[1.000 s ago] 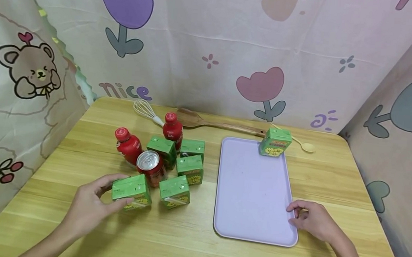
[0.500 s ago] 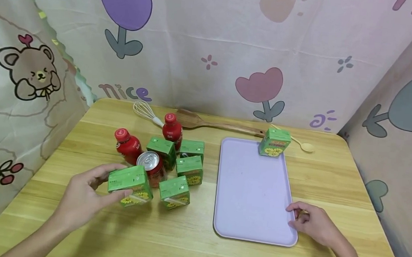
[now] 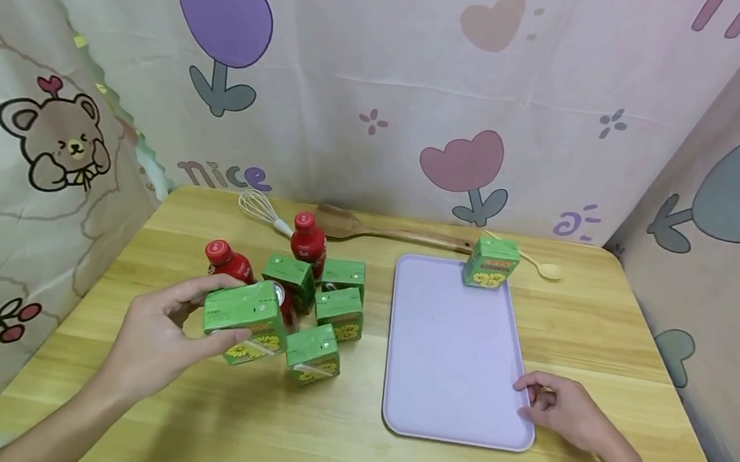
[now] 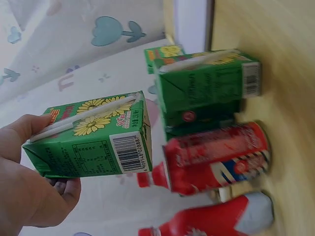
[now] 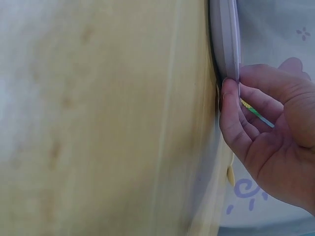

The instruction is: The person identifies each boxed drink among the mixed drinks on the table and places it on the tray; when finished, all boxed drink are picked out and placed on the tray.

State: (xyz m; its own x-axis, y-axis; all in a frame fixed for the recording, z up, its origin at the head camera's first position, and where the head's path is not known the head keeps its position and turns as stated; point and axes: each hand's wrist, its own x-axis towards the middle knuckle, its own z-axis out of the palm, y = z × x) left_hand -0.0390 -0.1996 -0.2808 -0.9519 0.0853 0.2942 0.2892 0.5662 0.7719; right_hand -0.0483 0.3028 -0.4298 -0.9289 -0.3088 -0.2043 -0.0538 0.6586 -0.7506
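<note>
My left hand [image 3: 153, 337] grips a green drink carton [image 3: 246, 312] with yellow flowers, thumb on the front and fingers behind. In the left wrist view this carton [image 4: 93, 137] shows its straw and barcode, held up apart from the others. Behind it, a red can [image 3: 288, 310] is partly hidden. Two red bottles [image 3: 308, 242] and several more green cartons [image 3: 312, 353] stand close by. At the right, my right hand [image 3: 564, 412] pinches the side rim of a lilac tray [image 3: 450, 368]. The right wrist view shows thumb and fingers on the tray edge [image 5: 226, 44].
One green carton [image 3: 491, 264] stands at the tray's far right corner. Along the back lie a white whisk [image 3: 263, 212], a wooden spatula [image 3: 396, 234] and a yellow spoon [image 3: 546, 270]. Patterned cloth [image 3: 327, 111] hangs behind and at both sides of the wooden table [image 3: 301, 443].
My left hand has lifted the carton higher from the table and now it covers much of the can. The right hand stays on the tray rim. The head view has tilted slightly up.
</note>
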